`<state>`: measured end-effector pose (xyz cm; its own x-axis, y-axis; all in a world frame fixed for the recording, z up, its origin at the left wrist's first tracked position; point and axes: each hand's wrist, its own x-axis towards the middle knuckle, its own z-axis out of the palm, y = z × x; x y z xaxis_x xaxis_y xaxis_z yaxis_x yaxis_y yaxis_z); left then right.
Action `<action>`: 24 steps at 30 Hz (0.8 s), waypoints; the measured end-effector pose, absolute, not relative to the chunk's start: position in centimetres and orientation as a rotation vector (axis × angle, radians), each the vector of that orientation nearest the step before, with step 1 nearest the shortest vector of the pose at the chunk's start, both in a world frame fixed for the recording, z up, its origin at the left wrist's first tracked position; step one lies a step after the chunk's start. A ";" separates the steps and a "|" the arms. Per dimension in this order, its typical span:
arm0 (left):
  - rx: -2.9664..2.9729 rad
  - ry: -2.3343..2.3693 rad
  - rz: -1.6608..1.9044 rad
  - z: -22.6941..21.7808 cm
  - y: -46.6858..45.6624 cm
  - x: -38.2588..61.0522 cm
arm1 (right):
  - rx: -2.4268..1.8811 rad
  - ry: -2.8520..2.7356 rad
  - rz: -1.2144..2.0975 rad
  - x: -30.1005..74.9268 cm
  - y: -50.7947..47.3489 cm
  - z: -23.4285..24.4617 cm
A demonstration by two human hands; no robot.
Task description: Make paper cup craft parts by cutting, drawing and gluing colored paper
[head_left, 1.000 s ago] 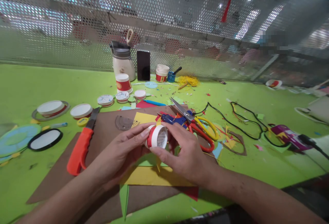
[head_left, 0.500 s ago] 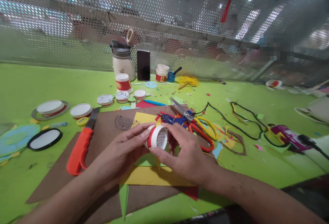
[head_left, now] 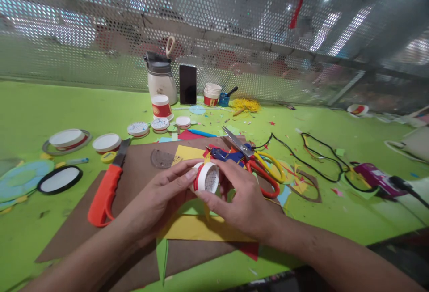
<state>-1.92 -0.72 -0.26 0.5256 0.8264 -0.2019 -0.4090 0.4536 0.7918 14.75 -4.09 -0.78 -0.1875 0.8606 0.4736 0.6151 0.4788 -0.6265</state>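
Head view: the only view.
Cup: the small white cup [head_left: 206, 178] with a red band is held on its side just above the yellow paper [head_left: 201, 229], near the middle. Its ruled base faces me, I think so that I can read the marks.
Left grip: my left grip [head_left: 157, 202] is clamped on the cup's left side, with my fingertips on the red band.
Right grip: my right grip [head_left: 241, 202] is clamped on the cup's right side. Holding it from both sides should stop it turning.
Sheet: the brown sheet [head_left: 134, 167] lies under the paper and over the green surface [head_left: 50, 108], probably as a work mat.
Knife: the orange knife [head_left: 105, 193] lies at the sheet's left edge, blade pointing far and handle near, easy to reach.
Scissors: the scissors [head_left: 258, 162] lie open just beyond my right grip, beside a blue glue gun [head_left: 223, 154].
Far: the jug [head_left: 161, 79] and the phone [head_left: 187, 84] stand at the mesh wall, the phone propped upright, well apart from the cup.
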 end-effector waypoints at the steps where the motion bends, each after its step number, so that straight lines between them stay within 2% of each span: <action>1: 0.755 0.639 0.832 -0.3 -0.7 -1.9 | -1.234 -1.902 0.383 14.7 -4.1 -0.8; 18: 0.693 0.699 0.850 -0.8 -0.1 -2.5 | -1.278 -1.818 0.576 15.5 -4.1 -1.0; 24: 0.664 0.681 0.839 -0.6 -0.2 -2.4 | -1.287 -1.695 0.839 15.6 -3.3 -0.8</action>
